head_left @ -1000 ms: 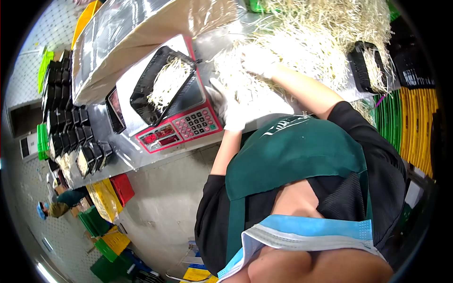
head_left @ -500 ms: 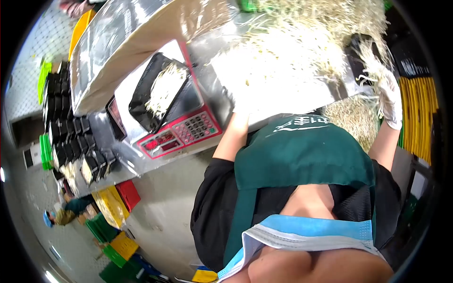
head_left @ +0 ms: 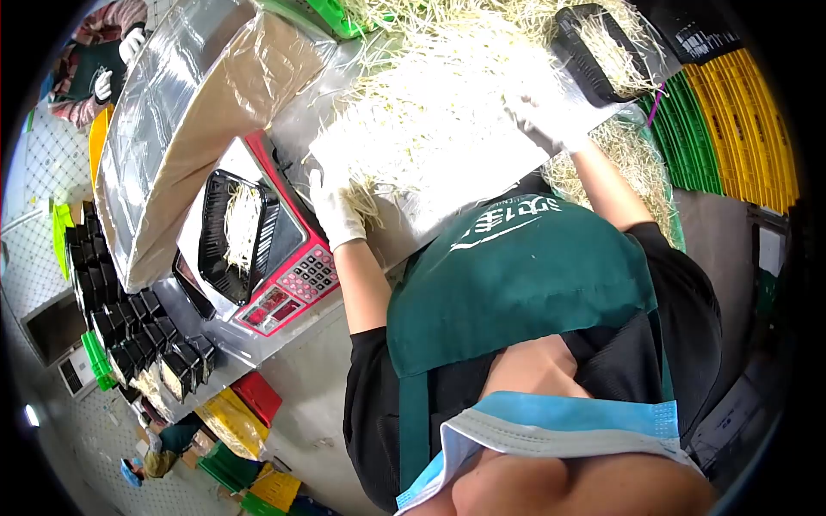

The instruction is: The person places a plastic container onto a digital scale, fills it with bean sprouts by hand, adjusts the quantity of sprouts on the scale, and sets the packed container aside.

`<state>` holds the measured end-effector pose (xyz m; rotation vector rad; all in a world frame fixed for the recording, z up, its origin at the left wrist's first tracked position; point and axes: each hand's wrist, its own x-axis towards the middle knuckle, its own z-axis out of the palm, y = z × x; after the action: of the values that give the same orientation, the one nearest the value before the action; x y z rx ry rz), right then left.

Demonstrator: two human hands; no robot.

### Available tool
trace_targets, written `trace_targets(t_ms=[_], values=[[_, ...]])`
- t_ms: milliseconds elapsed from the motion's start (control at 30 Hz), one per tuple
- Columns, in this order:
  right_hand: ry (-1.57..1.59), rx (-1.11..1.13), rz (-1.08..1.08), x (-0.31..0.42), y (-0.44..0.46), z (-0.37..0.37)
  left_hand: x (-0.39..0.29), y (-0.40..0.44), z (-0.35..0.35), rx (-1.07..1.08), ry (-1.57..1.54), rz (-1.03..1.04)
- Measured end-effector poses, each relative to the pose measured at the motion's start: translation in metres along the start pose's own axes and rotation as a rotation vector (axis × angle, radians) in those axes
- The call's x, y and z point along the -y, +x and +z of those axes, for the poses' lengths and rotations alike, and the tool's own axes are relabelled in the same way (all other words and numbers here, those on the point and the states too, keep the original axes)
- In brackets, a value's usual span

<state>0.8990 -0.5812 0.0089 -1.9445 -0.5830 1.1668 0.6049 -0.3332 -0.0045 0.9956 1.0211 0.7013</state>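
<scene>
My left hand [head_left: 338,209], in a white glove, lies at the left edge of the heap of bean sprouts [head_left: 430,112], beside the scale. Its fingers are stretched out, and a small tuft of sprouts rests against the palm side. My right hand [head_left: 546,125], also gloved, is over the right part of the heap, fingers apart and pointing left; glare washes out part of it. On the red-framed scale [head_left: 297,236] sits a black plastic tray [head_left: 211,228] with some sprouts. Another black tray [head_left: 572,47], partly filled with sprouts, lies beyond my right hand.
A plastic-covered carton [head_left: 202,129] stands behind the scale. Stacks of black trays [head_left: 129,331] are at the table's left end. Beside me at right are more sprouts [head_left: 615,176] and green and yellow crates [head_left: 731,120]. A co-worker's gloved hands [head_left: 103,84] show at top left.
My right hand has moved left from the right-hand tray onto the heap, leaving sprouts in that tray. My left hand now shows more clearly at the heap's edge. The whole view has shifted.
</scene>
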Motion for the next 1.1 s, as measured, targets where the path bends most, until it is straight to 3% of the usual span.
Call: trace_targets(t_ms=[33,100,167,200,233,300,333,367,400,433,500,600,633,700,733,767,800,833,900,933,967,1033,1100], values=[[0.073,-0.087,-0.061,0.001,0.016,-0.007,0.002,-0.006,-0.005,-0.014,0.005,0.001],[0.149,-0.159,-0.127,0.004,0.027,-0.007,0.007,-0.023,-0.014,-0.103,0.276,0.249],[-0.345,-0.385,-0.57,0.014,0.017,0.001,0.0,-0.048,-0.001,-0.105,0.461,0.442],[-0.377,-0.412,-0.697,0.006,0.02,0.01,0.005,-0.053,0.0,-0.123,0.648,0.511],[-0.326,-0.163,-0.302,0.049,-0.016,0.023,0.012,-0.056,-0.002,-0.138,0.836,0.577],[-0.81,-0.283,-0.762,0.053,-0.032,0.051,0.037,-0.056,-0.005,-0.283,1.148,0.805],[-0.811,-0.281,-0.766,0.048,-0.022,0.059,0.045,-0.05,-0.006,-0.349,1.191,0.788],[-0.884,-0.342,-0.908,0.039,-0.006,0.066,0.053,-0.042,-0.005,-0.414,1.234,0.768],[-0.954,-0.403,-1.049,0.036,0.009,0.069,0.056,-0.034,-0.004,-0.308,0.815,0.595],[-0.957,-0.399,-1.053,0.045,0.017,0.065,0.055,-0.026,-0.002,-0.2,0.398,0.415],[-0.641,-0.277,-0.899,0.067,0.03,0.052,0.052,-0.01,-0.001,-0.178,0.305,0.497],[-0.676,-0.232,-0.776,0.101,0.043,0.043,0.044,0.013,-0.005,-0.486,0.622,0.699],[-0.681,-0.235,-0.768,0.102,0.056,0.048,0.016,0.011,0.006,-0.498,0.935,0.574],[-0.786,-0.307,-0.791,0.099,0.084,0.066,0.024,0.026,0.009,-0.559,1.24,0.537],[-0.788,-0.315,-0.789,0.1,0.087,0.077,0.0,0.025,0.031,-0.562,1.353,0.219],[-1.029,-0.357,-0.825,0.1,0.089,0.088,0.011,0.038,0.026,-0.56,1.351,0.223],[-1.272,-0.393,-0.854,0.101,0.089,0.093,0.033,0.055,0.013,-0.318,1.227,0.459],[-1.273,-0.389,-0.854,0.1,0.099,0.087,0.032,0.054,0.012,-0.077,1.083,0.678],[-0.871,-0.082,-0.704,0.099,0.122,0.066,0.027,0.023,0.012,0.051,0.68,0.6],[-0.87,-0.075,-0.705,0.103,0.116,0.056,0.026,0.013,0.005,0.052,0.481,0.505],[-0.677,-0.072,-0.664,0.11,0.109,0.039,0.024,0.005,-0.001,0.054,0.283,0.412],[-0.489,-0.07,-0.614,0.113,0.102,0.006,0.026,-0.013,-0.009,-0.128,0.237,0.287],[-0.653,-0.067,-0.68,0.111,0.101,-0.006,0.03,-0.019,-0.003,-0.217,0.753,0.302]])
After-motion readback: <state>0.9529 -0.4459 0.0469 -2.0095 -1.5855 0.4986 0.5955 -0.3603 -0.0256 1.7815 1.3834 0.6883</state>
